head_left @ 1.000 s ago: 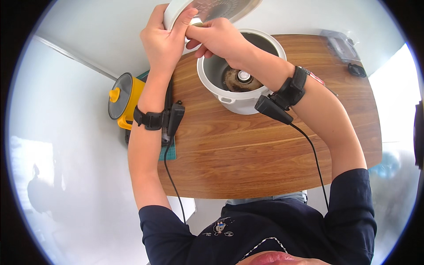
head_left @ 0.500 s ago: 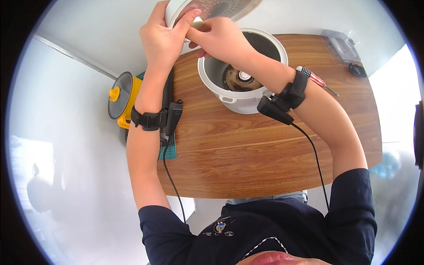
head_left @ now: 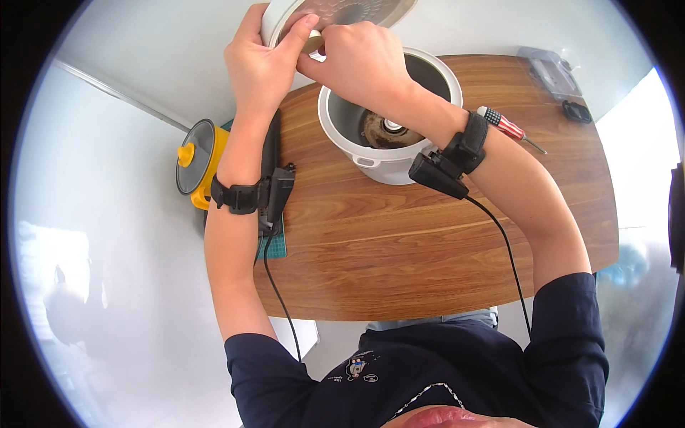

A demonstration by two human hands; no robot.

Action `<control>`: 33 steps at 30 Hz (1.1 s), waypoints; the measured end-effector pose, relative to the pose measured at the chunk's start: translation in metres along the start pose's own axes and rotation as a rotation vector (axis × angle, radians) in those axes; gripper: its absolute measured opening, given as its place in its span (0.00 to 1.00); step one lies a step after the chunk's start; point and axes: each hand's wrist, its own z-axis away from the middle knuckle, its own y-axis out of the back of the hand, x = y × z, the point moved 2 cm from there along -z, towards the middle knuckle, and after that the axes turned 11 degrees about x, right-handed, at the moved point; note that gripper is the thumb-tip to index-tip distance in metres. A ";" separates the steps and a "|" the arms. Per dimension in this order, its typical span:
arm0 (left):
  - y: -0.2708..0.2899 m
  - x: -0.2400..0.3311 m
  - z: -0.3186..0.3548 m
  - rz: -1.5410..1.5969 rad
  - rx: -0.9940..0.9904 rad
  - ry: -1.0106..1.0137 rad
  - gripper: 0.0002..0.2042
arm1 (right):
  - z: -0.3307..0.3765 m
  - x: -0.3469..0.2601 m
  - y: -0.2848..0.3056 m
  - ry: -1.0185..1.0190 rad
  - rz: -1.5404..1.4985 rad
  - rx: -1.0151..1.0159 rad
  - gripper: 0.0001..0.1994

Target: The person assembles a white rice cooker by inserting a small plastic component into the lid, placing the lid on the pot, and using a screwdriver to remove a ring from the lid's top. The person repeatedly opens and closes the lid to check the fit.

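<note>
A white rice cooker stands at the back of the table with its inner pot out, so the stained heating plate shows inside. Its raised lid has a perforated metal underside. My left hand grips the lid's near-left rim, thumb on the inner side and fingers behind. Beside that thumb sits a small round beige-and-white part at the lid's edge. My right hand is closed against this part, knuckles up. Its fingertips are hidden, and what they pinch cannot be made out.
A screwdriver with a striped handle lies right of the cooker. A clear plastic package and a small black item are at the back right. On the left are a yellow pot with a lid and a green mat.
My right hand has rolled over, its fingers curling in tighter with the knuckles now upward. The lid and my left hand have shifted slightly left.
</note>
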 end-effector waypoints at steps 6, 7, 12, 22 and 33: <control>0.003 0.003 0.001 0.002 -0.016 0.019 0.15 | 0.000 0.005 -0.003 -0.526 -0.634 -0.332 0.25; 0.002 0.004 0.000 0.004 -0.020 0.027 0.15 | 0.001 0.005 -0.006 -0.565 -0.700 -0.315 0.26; 0.000 0.007 0.000 0.049 -0.038 0.048 0.15 | -0.002 0.002 0.003 -0.430 -0.455 -0.278 0.26; 0.002 0.007 0.001 0.059 -0.048 0.049 0.14 | -0.005 0.004 0.005 -0.294 -0.258 -0.235 0.26; -0.001 0.005 0.003 0.046 -0.032 0.018 0.14 | -0.002 0.000 0.009 -0.089 -0.044 -0.054 0.22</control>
